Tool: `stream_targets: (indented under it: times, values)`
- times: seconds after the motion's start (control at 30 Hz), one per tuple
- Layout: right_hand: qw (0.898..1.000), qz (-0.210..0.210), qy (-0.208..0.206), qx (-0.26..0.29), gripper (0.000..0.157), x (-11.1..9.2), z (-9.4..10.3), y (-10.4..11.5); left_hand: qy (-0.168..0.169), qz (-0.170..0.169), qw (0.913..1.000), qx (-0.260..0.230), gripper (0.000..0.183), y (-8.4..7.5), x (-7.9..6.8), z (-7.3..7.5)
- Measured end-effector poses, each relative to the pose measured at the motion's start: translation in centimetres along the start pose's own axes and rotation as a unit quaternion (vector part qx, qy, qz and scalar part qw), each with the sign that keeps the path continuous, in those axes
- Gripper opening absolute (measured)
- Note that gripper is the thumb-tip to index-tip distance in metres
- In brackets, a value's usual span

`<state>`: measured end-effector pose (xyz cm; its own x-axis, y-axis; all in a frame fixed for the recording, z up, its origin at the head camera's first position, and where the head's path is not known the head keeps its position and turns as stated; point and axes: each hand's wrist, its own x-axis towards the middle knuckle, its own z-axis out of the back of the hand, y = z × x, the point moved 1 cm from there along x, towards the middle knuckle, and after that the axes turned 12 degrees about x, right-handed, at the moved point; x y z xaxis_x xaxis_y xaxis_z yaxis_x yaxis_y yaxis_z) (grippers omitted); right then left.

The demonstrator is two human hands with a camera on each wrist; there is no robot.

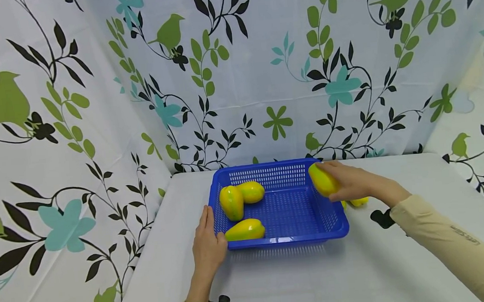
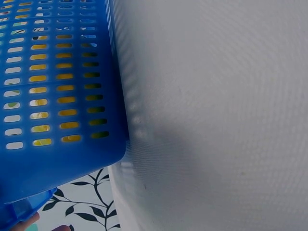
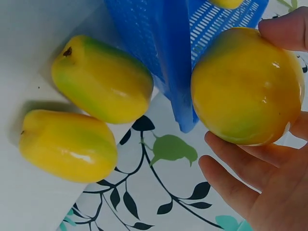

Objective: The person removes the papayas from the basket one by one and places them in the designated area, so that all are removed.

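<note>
A blue plastic basket [image 1: 291, 239] with slotted walls holds three yellow-green papayas: an upright one [image 1: 231, 203], one behind it [image 1: 251, 192] and one lying at the front left [image 1: 245, 230]. My left hand [image 1: 209, 250] rests against the basket's left side, fingers stretched along the outside and thumb near the front corner. My right hand [image 1: 348, 180] grips another papaya [image 3: 248, 86] above the basket's right rim, thumb on one side and fingers on the other. Outside the basket, just right of it, lie two more papayas, an upper one [image 3: 103, 79] and a lower one [image 3: 68, 145].
The basket stands on a white-covered table [image 1: 273, 281]. Behind it and at both sides hangs a white curtain [image 1: 236, 75] printed with birds, leaves and flowers. Dark wrist-mounted pieces [image 1: 382, 219] show beside both cuffs.
</note>
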<state>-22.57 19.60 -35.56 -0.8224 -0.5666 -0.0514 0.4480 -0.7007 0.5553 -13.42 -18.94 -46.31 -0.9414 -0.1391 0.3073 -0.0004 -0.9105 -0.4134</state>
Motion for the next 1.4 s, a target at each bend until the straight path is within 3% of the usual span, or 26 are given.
stream_targets:
  times: [0.33, 0.93, 1.4]
  values:
    - [1.0, -0.014, -0.019, 0.011, 0.088, -1.3, 0.8, -1.9, 0.006, 0.005, 1.0, -0.003, 0.071, 0.0, -0.2, 0.0]
    - [0.995, -0.064, -0.038, 0.064, 0.087, -3.9, 1.4, -8.4, 0.015, 0.009, 0.9998, -0.009, 0.072, -0.1, -0.1, 0.2]
    - [0.994, -0.076, -0.066, 0.046, 0.09, -4.7, 1.2, -11.9, -0.001, 0.002, 1.0, -0.005, 0.071, -0.1, 0.0, 0.1]
